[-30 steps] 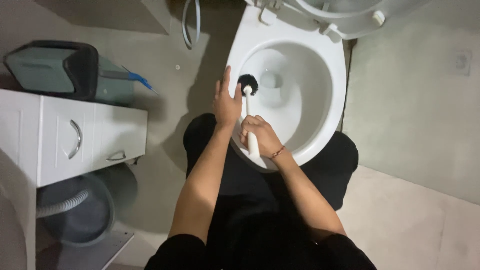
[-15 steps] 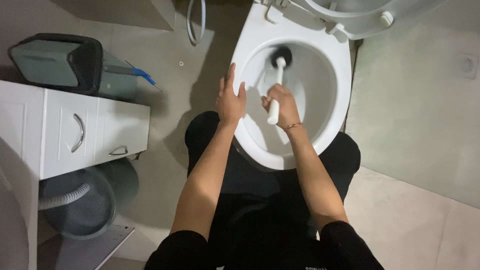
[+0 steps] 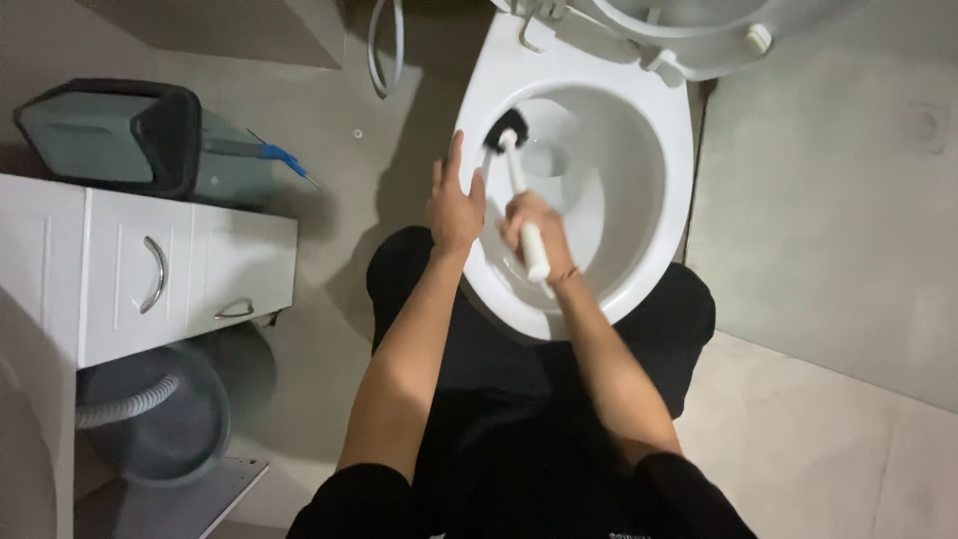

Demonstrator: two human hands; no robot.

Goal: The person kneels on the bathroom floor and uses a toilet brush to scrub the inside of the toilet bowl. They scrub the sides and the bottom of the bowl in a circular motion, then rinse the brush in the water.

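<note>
A white toilet bowl (image 3: 659, 160) stands in front of me with its seat and lid (image 3: 699, 30) raised at the top. My right hand (image 3: 529, 225) grips the white handle of a toilet brush (image 3: 514, 160) over the bowl. The brush's black head presses against the inner left wall near the rim. My left hand (image 3: 454, 205) rests flat on the bowl's left rim, fingers spread. My knees in black trousers sit either side of the bowl's front.
A white cabinet (image 3: 150, 265) with two curved handles is at the left. Behind it stands a grey bin (image 3: 110, 135) with a dark lid. A grey bucket (image 3: 160, 419) with a ribbed hose sits below the cabinet. A hose loop (image 3: 384, 50) hangs by the toilet.
The brush head swung from the bowl's left side to the back, and has now come back to the left inner wall. My left hand stays on the rim.
</note>
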